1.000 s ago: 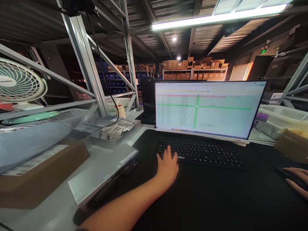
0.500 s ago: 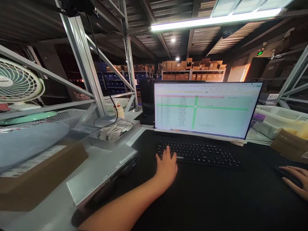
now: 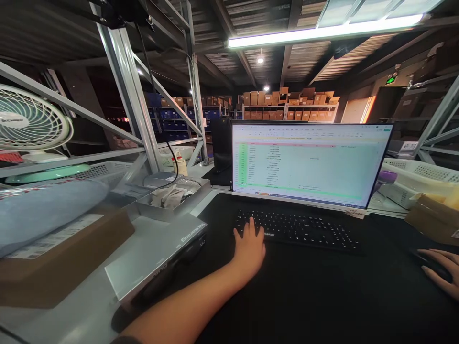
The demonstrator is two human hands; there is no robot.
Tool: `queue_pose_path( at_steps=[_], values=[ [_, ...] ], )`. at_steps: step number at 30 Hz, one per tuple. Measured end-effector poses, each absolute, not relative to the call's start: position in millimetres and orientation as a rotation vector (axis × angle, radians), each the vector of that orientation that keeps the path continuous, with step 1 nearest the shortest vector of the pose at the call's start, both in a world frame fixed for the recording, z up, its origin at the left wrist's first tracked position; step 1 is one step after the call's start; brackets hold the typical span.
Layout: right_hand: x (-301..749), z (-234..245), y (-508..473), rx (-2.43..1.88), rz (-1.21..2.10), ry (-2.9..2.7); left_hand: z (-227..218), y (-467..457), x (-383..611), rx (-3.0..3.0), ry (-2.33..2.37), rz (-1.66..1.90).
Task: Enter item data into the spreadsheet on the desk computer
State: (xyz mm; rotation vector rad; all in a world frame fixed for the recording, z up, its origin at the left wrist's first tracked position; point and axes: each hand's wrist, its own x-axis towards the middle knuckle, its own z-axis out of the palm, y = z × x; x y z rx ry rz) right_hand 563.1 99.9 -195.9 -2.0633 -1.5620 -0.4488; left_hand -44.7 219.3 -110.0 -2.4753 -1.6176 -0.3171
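My left hand (image 3: 250, 244) rests with fingers spread flat on the left end of a black keyboard (image 3: 301, 228) that lies on a black desk mat (image 3: 322, 291). At the right edge, my right hand (image 3: 440, 270) lies curved over a black mouse (image 3: 426, 262), its fingers draped on it. Behind the keyboard stands a wide monitor (image 3: 308, 162) showing a spreadsheet with a green highlighted row near its bottom and a green column at its left.
Left of the mat lie a flat silver box (image 3: 158, 253), a brown carton (image 3: 60, 263) with a blue bundle on it, and a metal tray (image 3: 172, 198). A white fan (image 3: 28, 124) sits on the metal rack. White baskets (image 3: 419, 174) stand at right.
The spreadsheet's green highlight has jumped from a cross in the middle of the sheet to the bottom row and left column. Both hands stay where they were.
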Motion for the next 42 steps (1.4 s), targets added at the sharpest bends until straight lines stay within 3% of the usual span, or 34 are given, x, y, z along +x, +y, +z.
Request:
queue_pose_path(
  at_steps=[23,32,39,42],
  values=[
    [537,-172,94,-2.246,-0.322,-1.527,-113,222,-46,-2.464,-1.567,-0.299],
    [490,-139,83,-2.394,-0.307,-1.478,-105,222,-46,-2.561,-1.403,-0.358],
    [497,-149,83,-2.313,-0.402,-1.495,-94,214,26,-2.906,-0.979,-0.347],
    [511,-162,86,-2.191,-0.484,-1.509,-92,217,75,-2.893,-1.018,-0.333]
  ],
)
